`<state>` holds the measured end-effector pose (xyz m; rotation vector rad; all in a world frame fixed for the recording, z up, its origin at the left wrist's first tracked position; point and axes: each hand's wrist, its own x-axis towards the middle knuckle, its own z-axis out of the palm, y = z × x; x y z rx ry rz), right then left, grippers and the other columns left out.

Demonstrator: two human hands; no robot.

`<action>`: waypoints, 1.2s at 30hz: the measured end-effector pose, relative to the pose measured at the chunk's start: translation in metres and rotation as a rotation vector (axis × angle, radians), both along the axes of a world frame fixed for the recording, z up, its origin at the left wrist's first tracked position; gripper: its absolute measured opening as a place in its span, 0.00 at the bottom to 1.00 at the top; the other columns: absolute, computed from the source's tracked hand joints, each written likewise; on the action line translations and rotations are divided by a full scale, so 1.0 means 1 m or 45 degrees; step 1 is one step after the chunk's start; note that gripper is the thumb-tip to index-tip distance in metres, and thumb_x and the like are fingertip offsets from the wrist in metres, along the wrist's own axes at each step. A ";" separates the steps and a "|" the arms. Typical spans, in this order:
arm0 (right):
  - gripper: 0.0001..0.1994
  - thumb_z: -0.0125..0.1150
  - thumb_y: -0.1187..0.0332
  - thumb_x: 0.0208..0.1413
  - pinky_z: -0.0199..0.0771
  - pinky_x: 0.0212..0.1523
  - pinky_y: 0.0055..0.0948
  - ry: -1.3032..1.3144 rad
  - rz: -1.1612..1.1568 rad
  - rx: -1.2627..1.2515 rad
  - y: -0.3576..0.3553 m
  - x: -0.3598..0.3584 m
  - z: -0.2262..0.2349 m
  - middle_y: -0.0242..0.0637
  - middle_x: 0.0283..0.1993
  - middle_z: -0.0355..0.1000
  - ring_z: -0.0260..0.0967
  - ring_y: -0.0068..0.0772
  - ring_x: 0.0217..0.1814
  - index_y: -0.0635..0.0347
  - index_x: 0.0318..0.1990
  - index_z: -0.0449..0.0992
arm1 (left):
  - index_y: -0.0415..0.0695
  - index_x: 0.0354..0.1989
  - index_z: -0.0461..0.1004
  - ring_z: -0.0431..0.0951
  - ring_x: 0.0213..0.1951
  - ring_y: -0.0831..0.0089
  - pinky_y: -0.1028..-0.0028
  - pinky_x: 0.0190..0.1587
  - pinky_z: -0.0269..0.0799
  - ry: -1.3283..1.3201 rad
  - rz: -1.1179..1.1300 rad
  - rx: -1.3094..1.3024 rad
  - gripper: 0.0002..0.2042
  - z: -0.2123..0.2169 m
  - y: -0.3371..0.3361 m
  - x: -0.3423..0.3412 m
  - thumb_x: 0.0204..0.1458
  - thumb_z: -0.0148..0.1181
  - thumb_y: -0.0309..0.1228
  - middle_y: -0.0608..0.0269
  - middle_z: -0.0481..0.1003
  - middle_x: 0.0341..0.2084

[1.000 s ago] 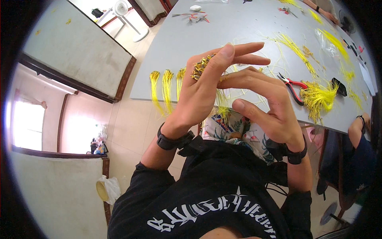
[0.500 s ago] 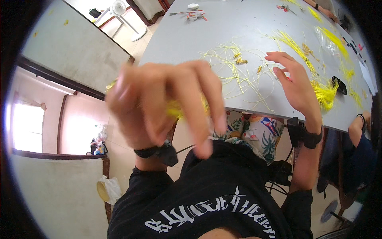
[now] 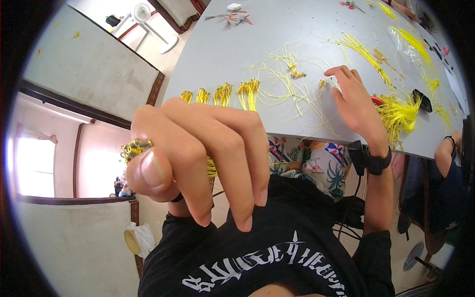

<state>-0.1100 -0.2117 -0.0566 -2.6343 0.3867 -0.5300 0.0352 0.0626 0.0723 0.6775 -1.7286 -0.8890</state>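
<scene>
Two hands: now apart, joined a second ago.
Left hand (image 3: 198, 163): raised near the camera, pinching a coiled yellow wire bundle (image 3: 134, 147).
Right hand (image 3: 357, 105): released, fingers spread, reaching loose yellow wires (image 3: 292, 86) on the worktop (image 3: 277, 34).
Finished bundles (image 3: 222, 93): just beyond the left hand.

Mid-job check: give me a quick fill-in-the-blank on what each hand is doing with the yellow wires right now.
1. The left hand is raised close to the camera, pinching a small yellow wire bundle between its fingers and ____.
2. The right hand reaches onto the ____ table among loose yellow wires.
3. A row of small wire bundles lies along the table's near ____.
4. A black band sits on the right ____.

Missing words: thumb; grey; edge; wrist
</scene>
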 end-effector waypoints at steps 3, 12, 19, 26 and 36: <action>0.15 0.52 0.80 0.60 0.67 0.67 0.43 0.023 -0.027 -0.046 -0.003 0.001 0.000 0.45 0.60 0.69 0.64 0.50 0.63 0.68 0.54 0.75 | 0.50 0.24 0.79 0.83 0.38 0.64 0.67 0.43 0.69 0.002 0.028 -0.041 0.31 -0.003 -0.002 0.001 0.76 0.30 0.43 0.59 0.86 0.30; 0.17 0.55 0.76 0.59 0.68 0.63 0.44 0.055 0.080 -0.154 -0.004 0.002 -0.015 0.43 0.59 0.69 0.64 0.51 0.60 0.65 0.56 0.77 | 0.50 0.25 0.79 0.82 0.34 0.64 0.68 0.39 0.68 0.010 0.106 -0.070 0.31 -0.009 -0.007 -0.003 0.75 0.30 0.43 0.60 0.85 0.29; 0.15 0.58 0.73 0.61 0.68 0.62 0.46 0.076 0.100 -0.155 0.000 0.004 -0.012 0.40 0.59 0.71 0.65 0.46 0.61 0.62 0.54 0.78 | 0.49 0.24 0.78 0.82 0.31 0.65 0.68 0.37 0.68 0.045 0.179 -0.124 0.30 -0.014 -0.007 -0.008 0.75 0.32 0.43 0.59 0.85 0.25; 0.06 0.62 0.72 0.60 0.71 0.57 0.44 -0.016 0.052 -0.017 0.005 0.005 -0.003 0.42 0.48 0.75 0.73 0.47 0.52 0.64 0.42 0.80 | 0.48 0.23 0.78 0.82 0.30 0.63 0.68 0.36 0.69 0.019 0.184 -0.106 0.30 -0.014 -0.008 -0.006 0.75 0.32 0.43 0.57 0.84 0.24; 0.08 0.64 0.68 0.59 0.74 0.50 0.45 0.056 -0.104 0.022 0.005 0.011 -0.010 0.46 0.43 0.74 0.75 0.51 0.48 0.64 0.41 0.77 | 0.48 0.20 0.75 0.81 0.26 0.63 0.68 0.32 0.68 0.064 0.302 -0.080 0.30 -0.017 -0.009 -0.015 0.74 0.34 0.44 0.56 0.83 0.22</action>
